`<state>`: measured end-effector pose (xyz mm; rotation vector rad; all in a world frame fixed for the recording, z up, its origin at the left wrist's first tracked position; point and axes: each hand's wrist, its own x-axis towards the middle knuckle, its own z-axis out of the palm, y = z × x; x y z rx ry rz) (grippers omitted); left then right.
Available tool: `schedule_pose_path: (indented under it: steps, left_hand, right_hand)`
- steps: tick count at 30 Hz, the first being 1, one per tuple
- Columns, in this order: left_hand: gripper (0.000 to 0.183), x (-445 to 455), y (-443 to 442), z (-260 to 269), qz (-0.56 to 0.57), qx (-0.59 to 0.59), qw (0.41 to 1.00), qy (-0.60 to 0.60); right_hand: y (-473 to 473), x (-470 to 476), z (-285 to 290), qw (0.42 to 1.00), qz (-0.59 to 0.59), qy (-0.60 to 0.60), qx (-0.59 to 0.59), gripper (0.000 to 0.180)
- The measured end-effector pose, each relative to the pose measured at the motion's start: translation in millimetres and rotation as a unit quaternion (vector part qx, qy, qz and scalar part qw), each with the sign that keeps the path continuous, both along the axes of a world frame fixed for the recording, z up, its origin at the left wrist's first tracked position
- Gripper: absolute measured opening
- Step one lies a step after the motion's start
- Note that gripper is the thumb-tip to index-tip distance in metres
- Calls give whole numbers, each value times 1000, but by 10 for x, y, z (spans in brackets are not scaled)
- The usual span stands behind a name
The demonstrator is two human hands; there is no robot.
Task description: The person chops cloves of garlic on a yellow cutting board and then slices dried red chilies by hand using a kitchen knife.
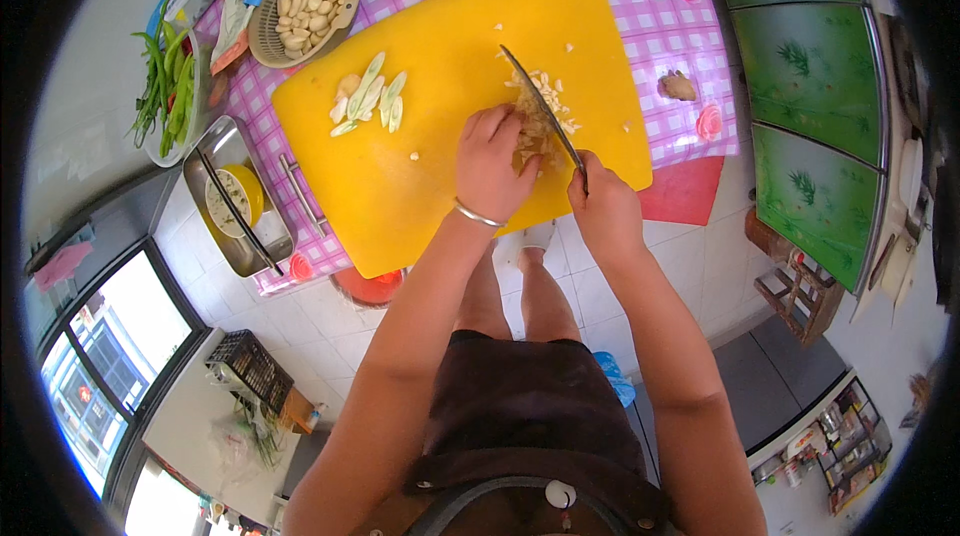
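My right hand (609, 206) grips the handle of a kitchen knife (541, 106), its blade seen nearly edge-on over the yellow cutting board (420, 198). Left of the blade, my left hand (495, 153) has its fingers bent against a heap of thin pale-brown slices (534, 127), which look like ginger. The fingertips are partly hidden. Small whitish chopped bits (553, 93) lie along the blade's right side, and a few crumbs are scattered farther off. On the board's left part lie slanting slices of green-and-white vegetable (367, 89), probably scallion, with some pale slices.
A basket of peeled garlic cloves (311, 10) stands at the board's upper left. Green chili peppers (169, 85) fill a container farther left. Below it, a metal tray (274, 239) holds a yellow bowl (253, 191) under black chopsticks (236, 206). A ginger piece (677, 85) lies right.
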<state>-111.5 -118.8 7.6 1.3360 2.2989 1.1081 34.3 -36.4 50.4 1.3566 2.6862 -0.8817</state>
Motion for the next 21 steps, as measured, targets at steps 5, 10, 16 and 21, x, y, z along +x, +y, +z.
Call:
schedule_pose_path:
  steps: [5, 10, 16, 21]
  left_hand:
    - [31, 38, -99, -18, 32, 48, 998, 36]
    - [19, 45, -73, -104, 38, 62, 996, 56]
    - [17, 23, -47, -130, 48, 60, 995, 70]
    - [19, 16, -76, -108, 80, 52, 993, 70]
  right_hand:
    - [-28, 21, 42, 1000, 12, 4, -2, 25]
    - [-43, -14, 63, 999, 34, 6, 10, 24]
    - [-55, -55, 62, 998, 62, -16, 20, 20]
    - [-93, -38, 21, 997, 71, -21, 20, 18]
